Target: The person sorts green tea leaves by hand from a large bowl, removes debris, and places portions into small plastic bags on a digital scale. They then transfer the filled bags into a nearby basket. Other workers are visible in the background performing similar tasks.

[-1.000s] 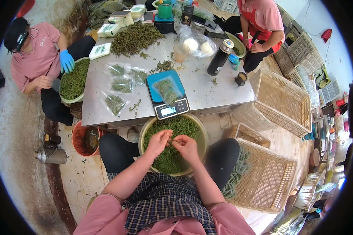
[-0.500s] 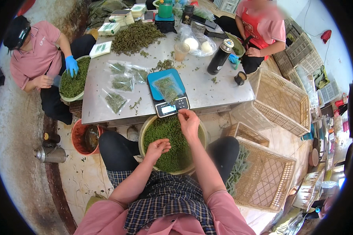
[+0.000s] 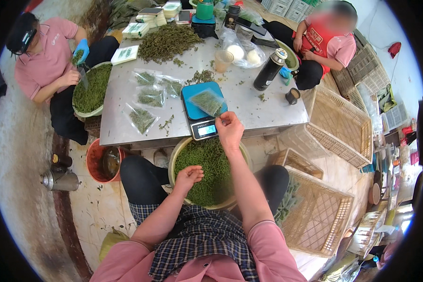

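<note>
A clear plastic bag of green herb sprigs (image 3: 207, 102) lies tilted on the blue platform of a digital scale (image 3: 191, 91) at the table's front edge. My right hand (image 3: 231, 133) reaches over the scale's front panel, finger and thumb pinched on the bag's near right corner. Between my knees stands a pale basin (image 3: 173, 165) full of loose green herb (image 3: 203, 162). Over its left part hovers my left hand (image 3: 189, 178), fingers curled together; anything inside them is hidden. Several more filled bags (image 3: 142, 118) lie on the table left of the scale.
The metal table (image 3: 113, 128) also bears a dried herb heap (image 3: 170, 43), a black flask (image 3: 270, 69), a plastic cup (image 3: 223, 61) and a dark mug (image 3: 293, 96). A co-worker's blue-gloved hand (image 3: 82, 51) holds herb at left. Crates (image 3: 339, 126) stand right, a red bucket (image 3: 96, 163) left.
My right hand has moved up from the scale's front edge onto the bag, which now lies turned on the platform. The left co-worker's gloved hand has risen from the basin with herb.
</note>
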Action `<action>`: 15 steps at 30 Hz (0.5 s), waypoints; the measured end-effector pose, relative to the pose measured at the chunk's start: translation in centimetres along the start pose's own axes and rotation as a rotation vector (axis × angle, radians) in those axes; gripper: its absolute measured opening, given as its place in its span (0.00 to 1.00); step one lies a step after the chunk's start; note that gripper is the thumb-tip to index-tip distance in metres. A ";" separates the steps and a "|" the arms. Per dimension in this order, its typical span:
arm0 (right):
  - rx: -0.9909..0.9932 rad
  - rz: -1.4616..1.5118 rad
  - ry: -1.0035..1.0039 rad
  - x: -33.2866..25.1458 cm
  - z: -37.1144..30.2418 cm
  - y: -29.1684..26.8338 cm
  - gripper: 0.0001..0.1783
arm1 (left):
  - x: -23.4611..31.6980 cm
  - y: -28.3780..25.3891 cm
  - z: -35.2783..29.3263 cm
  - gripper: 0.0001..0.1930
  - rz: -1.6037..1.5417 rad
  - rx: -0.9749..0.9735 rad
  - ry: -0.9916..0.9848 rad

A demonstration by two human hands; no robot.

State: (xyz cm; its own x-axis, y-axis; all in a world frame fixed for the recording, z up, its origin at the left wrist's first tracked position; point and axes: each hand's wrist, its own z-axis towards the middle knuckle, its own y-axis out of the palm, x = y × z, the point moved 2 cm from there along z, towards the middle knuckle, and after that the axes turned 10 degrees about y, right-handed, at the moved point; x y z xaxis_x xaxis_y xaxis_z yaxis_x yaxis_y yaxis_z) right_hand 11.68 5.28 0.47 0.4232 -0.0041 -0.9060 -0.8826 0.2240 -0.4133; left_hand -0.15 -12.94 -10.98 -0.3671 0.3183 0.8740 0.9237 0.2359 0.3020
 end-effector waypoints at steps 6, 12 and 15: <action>-0.032 -0.189 -0.039 -1.0 0.7 -1.6 0.05 | -0.4 -0.1 0.2 0.12 0.004 -0.007 0.000; 0.013 -0.204 -0.197 -1.4 1.1 -2.0 0.06 | -0.1 0.1 0.1 0.12 0.022 0.010 -0.027; 0.008 -0.123 -0.086 -1.1 0.8 -1.4 0.07 | -0.2 0.1 0.1 0.12 0.028 0.012 -0.034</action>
State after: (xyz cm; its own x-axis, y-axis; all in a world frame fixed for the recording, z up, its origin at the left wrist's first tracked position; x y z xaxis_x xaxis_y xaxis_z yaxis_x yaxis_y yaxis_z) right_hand 12.66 5.78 2.10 0.5445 0.0510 -0.8372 -0.8214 0.2347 -0.5199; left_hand 0.02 -12.83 -11.16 -0.3453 0.3558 0.8684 0.9321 0.2377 0.2732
